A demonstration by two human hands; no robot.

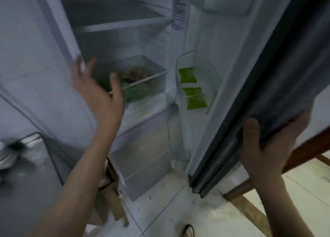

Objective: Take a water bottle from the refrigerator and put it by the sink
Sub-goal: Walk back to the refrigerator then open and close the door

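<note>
Refrigerator [125, 61] open; clear drawer [142, 79] of greens inside, green packets [187, 75] in door bins. Left hand [96, 88] spread, empty. Right hand [260, 152] gripping door [267, 93] edge. Water bottle unseen.

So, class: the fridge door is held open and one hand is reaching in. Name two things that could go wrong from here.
1. The left hand reaches open towards the clear drawer of greens, but the bottles with green labels stand in the door bins; it may go to the wrong place.
2. The right hand grips only the low edge of the door; if that grip slips, the door could perhaps swing onto the reaching arm.
</note>
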